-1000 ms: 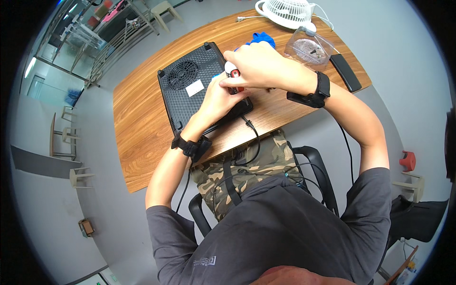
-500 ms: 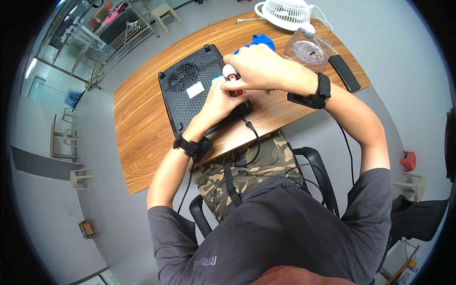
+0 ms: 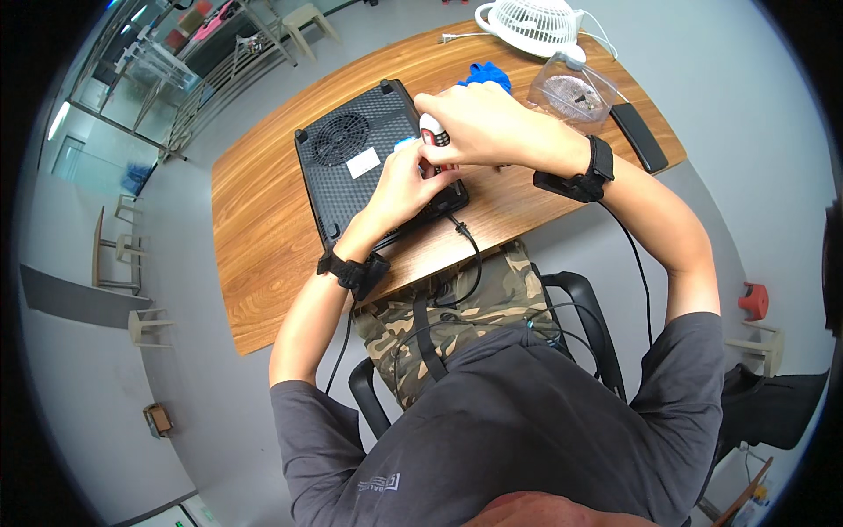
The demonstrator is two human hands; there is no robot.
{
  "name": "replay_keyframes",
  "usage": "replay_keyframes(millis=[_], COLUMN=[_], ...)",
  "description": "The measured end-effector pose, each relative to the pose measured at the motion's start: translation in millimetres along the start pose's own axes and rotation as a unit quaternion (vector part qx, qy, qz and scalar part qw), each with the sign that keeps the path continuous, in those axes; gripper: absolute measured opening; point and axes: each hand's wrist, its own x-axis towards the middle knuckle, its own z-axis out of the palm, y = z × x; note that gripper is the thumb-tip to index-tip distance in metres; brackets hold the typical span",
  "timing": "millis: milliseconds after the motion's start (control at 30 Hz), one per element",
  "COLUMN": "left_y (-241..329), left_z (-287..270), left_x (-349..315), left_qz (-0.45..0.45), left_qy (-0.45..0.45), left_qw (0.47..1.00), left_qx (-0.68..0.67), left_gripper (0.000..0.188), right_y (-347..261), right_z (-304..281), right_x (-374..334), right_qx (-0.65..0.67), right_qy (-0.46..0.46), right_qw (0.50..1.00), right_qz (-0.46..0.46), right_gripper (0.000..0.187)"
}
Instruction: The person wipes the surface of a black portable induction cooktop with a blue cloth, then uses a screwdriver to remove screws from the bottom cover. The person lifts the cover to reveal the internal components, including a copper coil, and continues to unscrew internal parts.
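Note:
A black flat appliance with a round fan grille [image 3: 341,139], corner feet and a white label lies upside down on the table, perhaps an induction cooker. Over its right edge, my right hand [image 3: 479,123] is closed round the white, red and black handle of a screwdriver [image 3: 434,132]. My left hand [image 3: 406,186] rests above the same edge, its thumb and fingers closed about the lower part of the screwdriver. The tip and the spot beneath it are hidden by my hands. A blue patch shows beside my left fingertips; I cannot make out what it is.
A clear plastic box [image 3: 571,95] with small dark pieces stands at the right, beside a black oblong case [image 3: 639,137]. Behind are a blue cloth-like bundle [image 3: 486,77] and a white fan [image 3: 534,26]. A black cord [image 3: 474,255] hangs over the table's front edge.
The screwdriver handle has tilted and turned a little in my right hand, showing more black grip. My left hand stays nearly in place, and the appliance looks unmoved.

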Motion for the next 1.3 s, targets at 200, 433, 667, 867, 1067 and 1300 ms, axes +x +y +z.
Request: replay_keyframes(millis=[200,433,667,867,1067,1300], left_y=[-6.4,0.5,0.0,-5.1,-27.3,-34.6], left_z=[3.5,2.5,0.6,-4.0,-3.3,-12.7], left_x=[1.6,3.2,3.4,-3.2,-15.2,-25.2], left_qz=[-0.017,-0.018,-0.025,-0.002,0.009,-0.007], left_qy=[0.021,0.015,0.017,-0.020,-0.065,-0.020], left_qw=[1.000,1.000,1.000,1.000,0.997,0.999], left_qx=[0.008,0.001,-0.005,-0.001,0.048,0.044], left_gripper=[0.034,0.034,0.031,0.030,0.031,0.017], right_y=[3.0,2.9,0.6,2.0,-11.5,-27.6], right_z=[9.3,3.9,-1.9,-8.0,-29.6,-31.8], right_x=[-2.3,-3.7,-2.1,0.2,11.8,27.3], right_qx=[0.031,0.030,0.038,0.039,0.046,0.041], right_qy=[0.042,0.021,0.008,0.046,0.096,0.093], right_qw=[0.998,0.999,0.999,0.998,0.994,0.995], right_qz=[-0.019,-0.004,0.009,0.004,-0.007,-0.020], right_gripper=[0.034,0.032,0.031,0.034,0.038,0.038])
